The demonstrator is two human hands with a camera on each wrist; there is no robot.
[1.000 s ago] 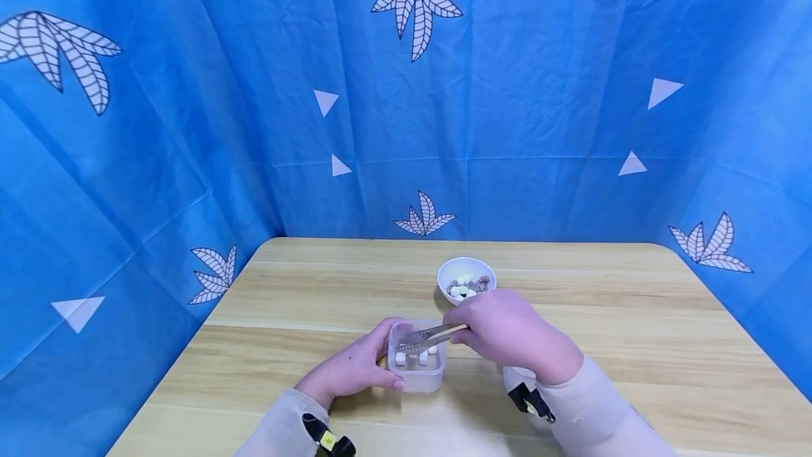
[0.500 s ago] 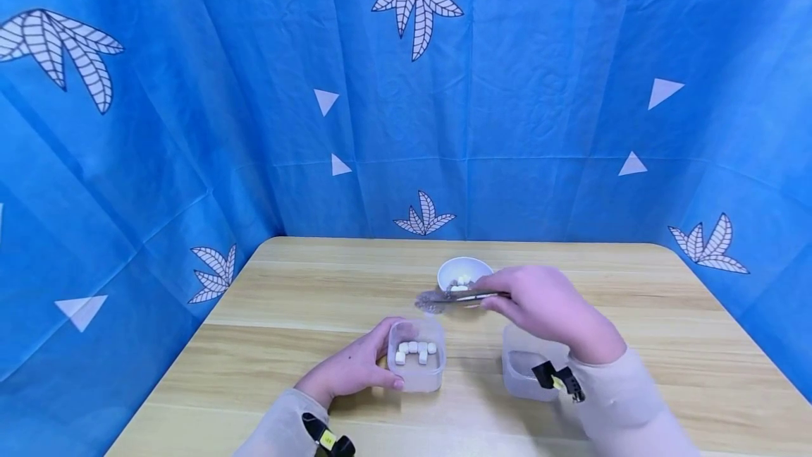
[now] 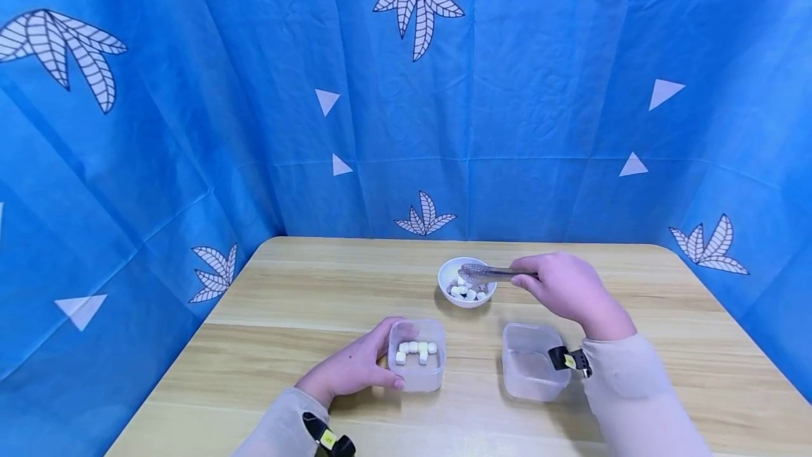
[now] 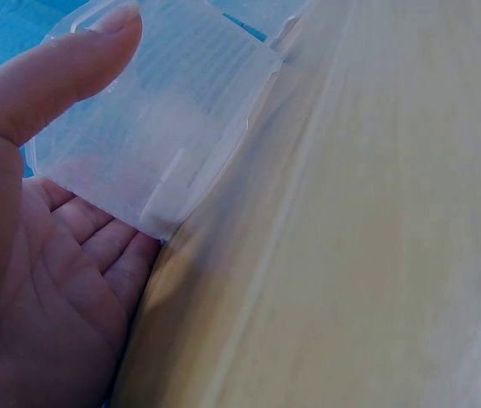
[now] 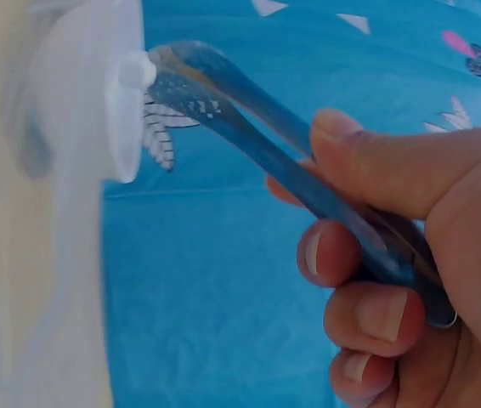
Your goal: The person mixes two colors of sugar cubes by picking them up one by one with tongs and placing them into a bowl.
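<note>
My left hand [image 3: 358, 365] holds a clear plastic container [image 3: 423, 381] by its left side, thumb on the near wall and fingers round the far side. Several small white marshmallow-like pieces [image 3: 414, 348] sit inside it. My right hand [image 3: 574, 291] grips metal tongs [image 5: 283, 174], with the thumb on one arm and fingers curled round the other. The tongs' tips are over a white bowl [image 3: 445, 275] holding white pieces and some brownish bits. In the right wrist view a white piece [image 5: 138, 70] shows at the tips; whether it is pinched I cannot tell.
A second clear plastic container [image 3: 536, 389] stands on the wooden table [image 3: 304, 281], below my right forearm. Blue patterned cloth [image 3: 539, 90] hangs behind the table and along its sides.
The tongs have gone from inside the left container to above the bowl, carried back and to the right by my right hand. My left hand has stayed on the container.
</note>
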